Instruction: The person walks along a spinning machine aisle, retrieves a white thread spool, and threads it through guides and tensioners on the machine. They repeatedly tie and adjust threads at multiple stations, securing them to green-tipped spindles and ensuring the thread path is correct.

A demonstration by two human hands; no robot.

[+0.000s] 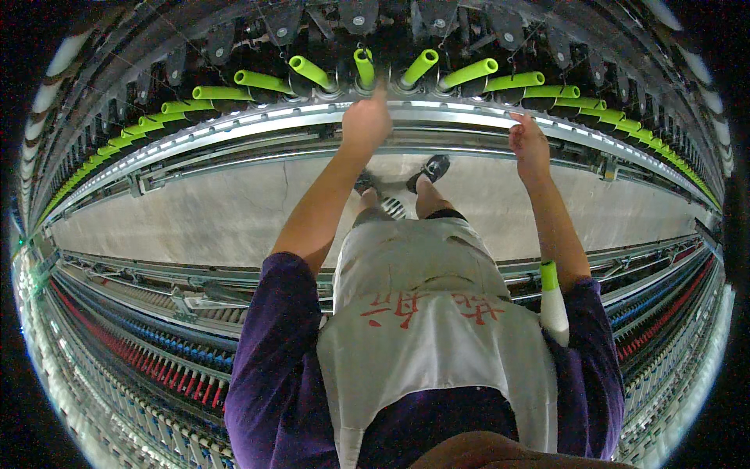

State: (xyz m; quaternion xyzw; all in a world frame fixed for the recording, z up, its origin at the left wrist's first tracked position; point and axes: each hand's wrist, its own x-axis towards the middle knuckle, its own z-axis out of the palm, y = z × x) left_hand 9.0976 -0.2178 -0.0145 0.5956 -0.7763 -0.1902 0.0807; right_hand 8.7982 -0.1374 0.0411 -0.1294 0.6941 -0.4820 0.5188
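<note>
A long row of lime-green empty bobbin tubes (pixel 365 66) stands along a spinning machine's metal rail (pixel 234 125). My left hand (pixel 366 121) reaches up to the rail under the middle tubes. Its fingers are curled and one fingertip touches the base between two tubes. My right hand (pixel 529 143) hovers over the rail further right, fingers loosely apart, and I see nothing in it. A bobbin wound with white yarn, green at its tip (pixel 553 306), sits tucked by my right upper arm against the white apron (pixel 426 313).
Grey concrete floor (pixel 219 211) lies between this machine and a second one behind me. That one carries rows of red and blue parts (pixel 164 367) at lower left and also at right. My feet in dark shoes (pixel 434 166) stand on the floor close to the rail.
</note>
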